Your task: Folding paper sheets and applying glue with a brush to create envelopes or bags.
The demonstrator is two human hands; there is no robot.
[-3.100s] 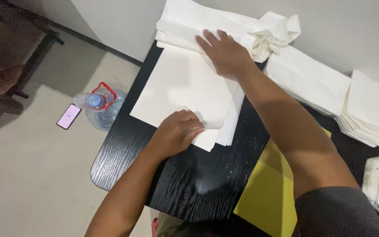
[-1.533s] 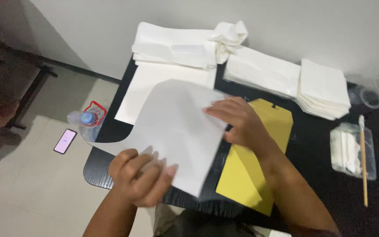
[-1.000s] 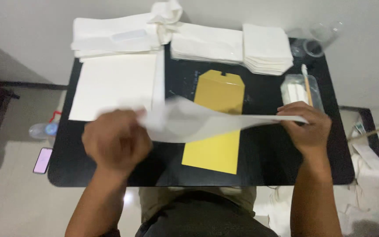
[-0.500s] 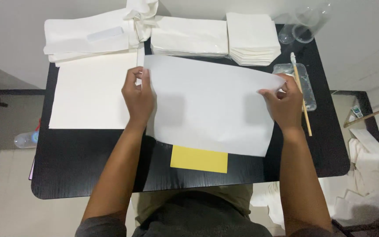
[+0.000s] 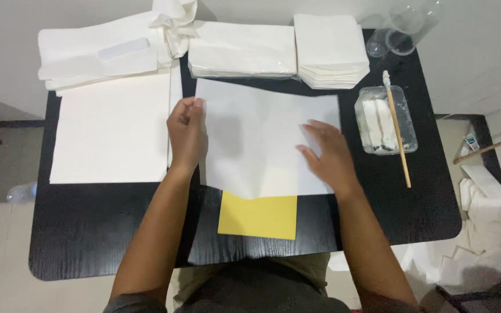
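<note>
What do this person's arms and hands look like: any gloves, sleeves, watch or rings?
Both hands are bare: no gloves on the left hand or the right hand, and no rings show on the fingers. Neither wrist carries a watch or band. The forearms are uncovered up to the elbows; short dark grey sleeves just show at the bottom edge of the head view.

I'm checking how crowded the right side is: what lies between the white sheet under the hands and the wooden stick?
In the head view, a clear plastic tray of white paste sits between the white sheet and the wooden stick, which rests across the tray.
</note>
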